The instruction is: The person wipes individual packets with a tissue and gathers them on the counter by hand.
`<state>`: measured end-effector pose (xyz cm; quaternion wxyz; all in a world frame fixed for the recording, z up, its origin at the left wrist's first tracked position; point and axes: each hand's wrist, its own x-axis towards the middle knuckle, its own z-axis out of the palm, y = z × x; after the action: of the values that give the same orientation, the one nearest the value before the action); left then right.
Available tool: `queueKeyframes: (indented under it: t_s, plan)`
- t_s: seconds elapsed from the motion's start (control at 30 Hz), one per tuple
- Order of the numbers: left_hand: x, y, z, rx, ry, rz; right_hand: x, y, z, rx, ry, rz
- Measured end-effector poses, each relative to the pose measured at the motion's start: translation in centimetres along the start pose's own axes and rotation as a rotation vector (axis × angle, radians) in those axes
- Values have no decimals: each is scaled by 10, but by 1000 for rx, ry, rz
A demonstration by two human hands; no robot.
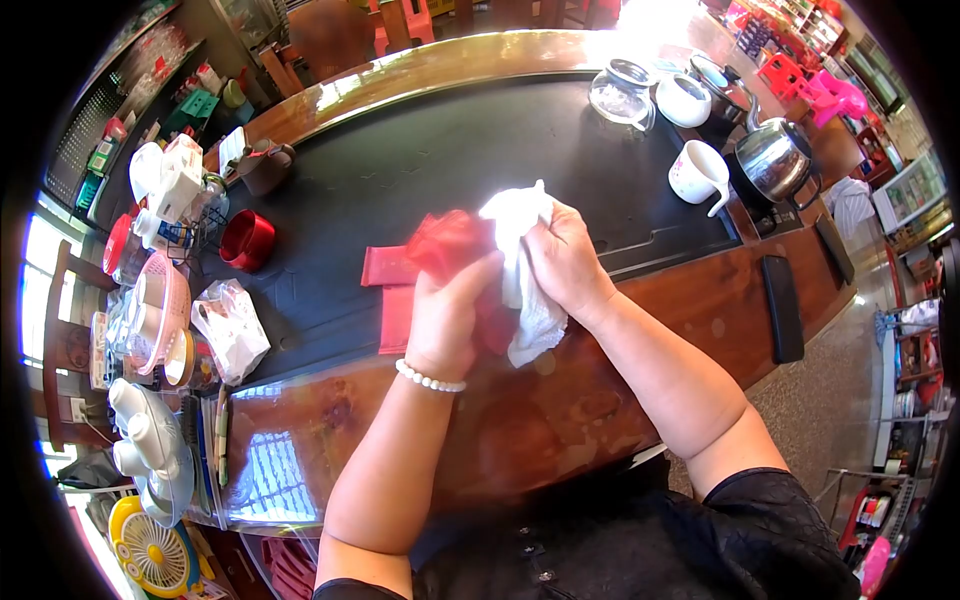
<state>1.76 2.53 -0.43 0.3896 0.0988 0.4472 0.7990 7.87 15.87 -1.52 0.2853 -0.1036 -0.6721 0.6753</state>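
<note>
Red item [445,243], blurred, up above the black tabletop [400,150], pinched in the left hand [447,315]! The right hand [570,255] clamps a white cloth [528,290] right beside it; markings on the white mug [697,172] are too small to read.

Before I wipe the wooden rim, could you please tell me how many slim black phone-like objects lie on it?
2: the larger-looking one lies right of the right hand, and the other just beyond it, toward the rim's right edge. I see no others.
</note>
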Motion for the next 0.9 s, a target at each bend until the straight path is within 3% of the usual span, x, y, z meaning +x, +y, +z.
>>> queueKeyframes:
  t_s: [0.3, 0.4, 0.43, 0.63, 0.73, 0.9]
  plan:
    - [-2, -4, -1, 212, -67, 147, -5, -8, 7, -162, 19, -85]
    - [-3, -2, 1, 245, -58, 124, -6, -4, 4, 64, -3, -4]
    - [-4, -2, 3, 262, -56, 113, -3, 3, 8, 36, 72, -104]
    - [1, -7, -2, 167, -80, 195, -5, -8, 1, 68, -45, 52]
    - [3, -1, -7, -9, 23, 28, 0, 8, 1, 49, -81, -5]
    - [7, 8, -12, -182, 64, -148, -1, -12, 2, 213, -177, 227]
